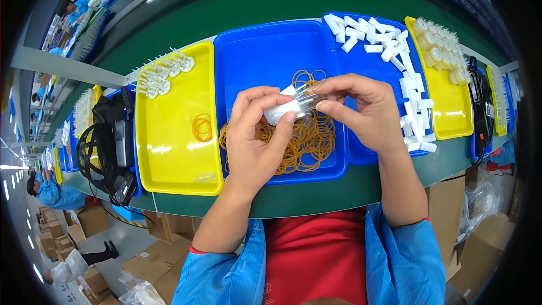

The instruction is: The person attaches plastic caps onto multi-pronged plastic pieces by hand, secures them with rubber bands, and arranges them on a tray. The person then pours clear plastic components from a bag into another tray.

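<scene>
Over the middle blue tray (268, 42), my left hand (251, 130) is closed around a white plastic piece with clear prongs (279, 111). Its thumb and fingers press the white part from both sides. From the right, my right hand (367, 110) pinches the clear prongs between thumb and fingertips. Whether a rubber band is stretched between these fingers I cannot make out. Beneath both hands lies a heap of tan rubber bands (313, 147), partly hidden by the left hand.
To the left, a yellow tray (175, 107) bears several pronged white pieces (164, 73) and a few loose rubber bands (201, 127). White blocks (389, 42) fill part of the right blue tray (361, 144). Beyond stand capped clear pieces (443, 51) and a black cabled device (121, 130).
</scene>
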### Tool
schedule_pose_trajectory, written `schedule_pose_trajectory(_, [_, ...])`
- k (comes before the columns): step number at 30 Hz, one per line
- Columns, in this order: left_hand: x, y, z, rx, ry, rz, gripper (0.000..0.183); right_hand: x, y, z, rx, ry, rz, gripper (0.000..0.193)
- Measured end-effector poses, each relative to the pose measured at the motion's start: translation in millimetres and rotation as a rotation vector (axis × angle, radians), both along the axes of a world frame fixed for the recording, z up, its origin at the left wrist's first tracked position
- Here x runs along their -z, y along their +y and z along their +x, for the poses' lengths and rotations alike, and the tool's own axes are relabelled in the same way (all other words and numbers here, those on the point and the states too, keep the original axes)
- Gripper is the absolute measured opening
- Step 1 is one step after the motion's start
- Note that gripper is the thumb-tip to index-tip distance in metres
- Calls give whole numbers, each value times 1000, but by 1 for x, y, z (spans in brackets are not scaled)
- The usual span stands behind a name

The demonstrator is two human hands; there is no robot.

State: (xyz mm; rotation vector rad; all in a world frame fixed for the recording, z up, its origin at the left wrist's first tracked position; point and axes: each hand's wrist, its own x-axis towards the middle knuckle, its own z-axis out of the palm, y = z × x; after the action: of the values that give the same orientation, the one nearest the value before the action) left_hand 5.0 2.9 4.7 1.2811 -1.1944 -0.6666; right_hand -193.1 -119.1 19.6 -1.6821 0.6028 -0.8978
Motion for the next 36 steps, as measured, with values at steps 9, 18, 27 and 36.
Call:
schedule_pose_trajectory(9, [11, -5, 1, -43, -68, -55, 23, -1, 0, 4, 52, 67, -379, 22])
schedule_pose_trajectory(18, [4, -4, -1, -26, 44, -28, 22, -8, 14, 11, 115, 10, -200, 39])
schedule_pose_trajectory(27, [7, -4, -2, 22, 143, -46, 22, -3, 14, 14, 238, 11, -545, 34])
schedule_pose_trajectory(36, [6, -6, -5, -43, 155, -34, 21, -6, 24, 20, 229, 98, -503, 81])
